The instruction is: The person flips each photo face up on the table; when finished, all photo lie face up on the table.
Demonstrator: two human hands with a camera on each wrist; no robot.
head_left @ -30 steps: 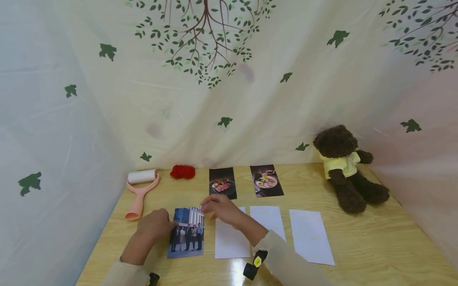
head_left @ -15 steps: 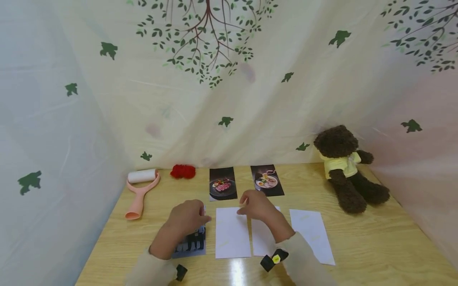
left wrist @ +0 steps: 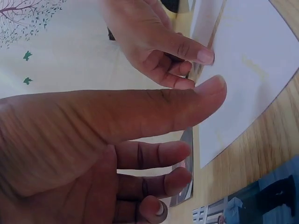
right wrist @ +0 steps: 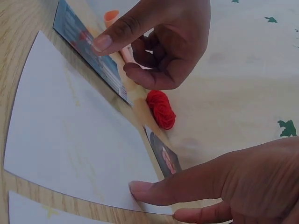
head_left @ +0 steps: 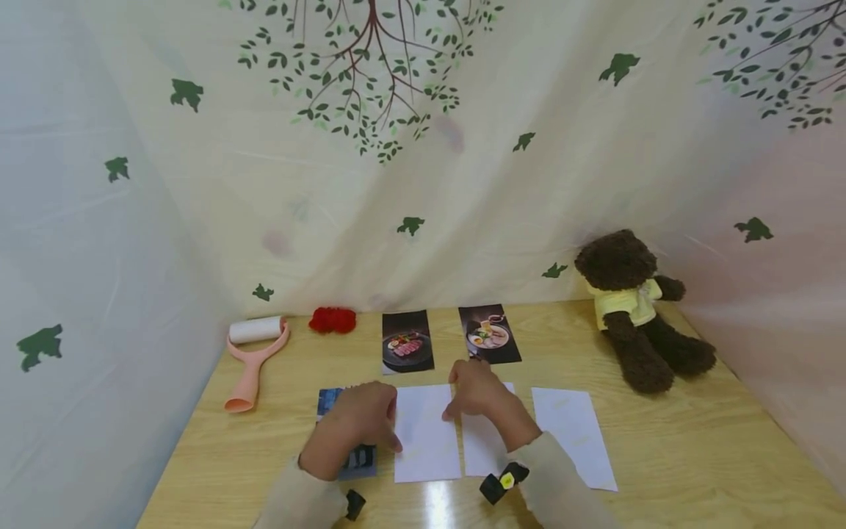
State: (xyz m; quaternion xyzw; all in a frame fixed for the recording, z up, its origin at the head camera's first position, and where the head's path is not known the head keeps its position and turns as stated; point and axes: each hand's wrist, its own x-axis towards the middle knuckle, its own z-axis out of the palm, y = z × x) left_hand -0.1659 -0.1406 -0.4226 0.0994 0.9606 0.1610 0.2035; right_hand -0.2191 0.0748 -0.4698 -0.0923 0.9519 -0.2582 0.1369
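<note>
A white card (head_left: 426, 441) lies flat on the table between my two hands. Over its left edge hovers my left hand (head_left: 363, 415), thumb stretched out and fingers loosely bent, with nothing held in the left wrist view. That hand partly covers a photo card (head_left: 357, 461) of a standing group before buildings. At the white card's upper right edge is my right hand (head_left: 479, 389); in the right wrist view its thumb (right wrist: 142, 189) lies over the card near a corner, the index finger just past the edge. Contact is hard to tell. The right forearm partly hides a second white card (head_left: 482, 448).
Another white card (head_left: 573, 437) lies further right. Behind are two food photos, a steak plate (head_left: 406, 345) and a noodle bowl (head_left: 489, 338). A pink lint roller (head_left: 251, 364), red yarn bundle (head_left: 332, 320) and brown teddy bear (head_left: 624, 308) stand near the curtain (head_left: 330, 220).
My left hand has moved right from the group photo to the first white card. My right hand has shifted right from the photo's corner to that card's right edge.
</note>
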